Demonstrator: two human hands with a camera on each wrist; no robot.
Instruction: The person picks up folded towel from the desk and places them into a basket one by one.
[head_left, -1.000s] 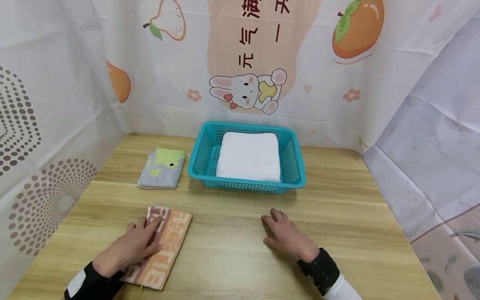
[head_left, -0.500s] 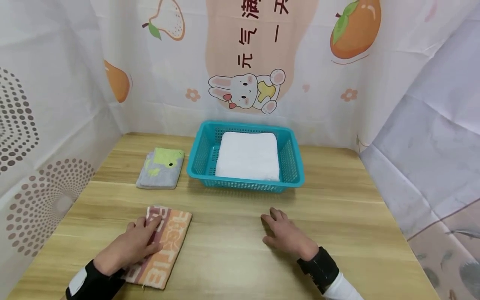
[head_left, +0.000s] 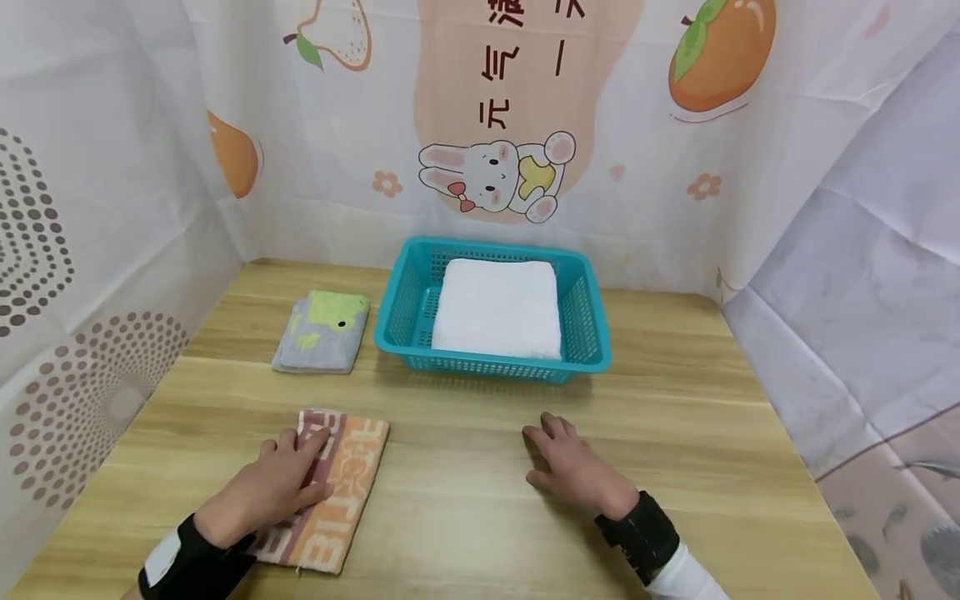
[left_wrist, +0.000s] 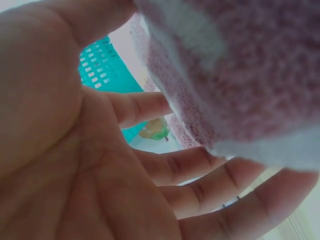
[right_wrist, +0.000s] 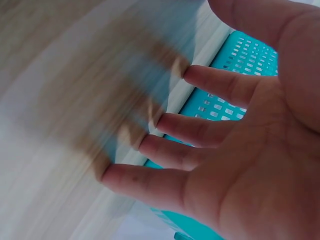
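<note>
A folded orange and purple towel [head_left: 350, 496] with pale lettering lies on the table at the front left. My left hand [head_left: 279, 485] rests on its left part, fingers spread and fairly straight, thumb on the lettered side. In the left wrist view, the fingertips touch the edge of the purple towel [left_wrist: 250, 75], and the palm is bare. To the right, my right hand [head_left: 577, 473] has its fingertips on the wood, fingers spread, holding nothing. The right wrist view shows those straight fingers [right_wrist: 200, 129] against the tabletop.
A teal perforated basket [head_left: 487, 365] holding a folded white towel [head_left: 497, 308] stands at the back middle of the wooden table [head_left: 675, 400]. Left of it lies a folded grey towel [head_left: 322, 350] with a green patch. Printed curtains [head_left: 637, 217] hang around the back and sides.
My left hand and the orange and purple towel under it have shifted slightly to the right. The right hand stays in place. The head view tilts a little.
</note>
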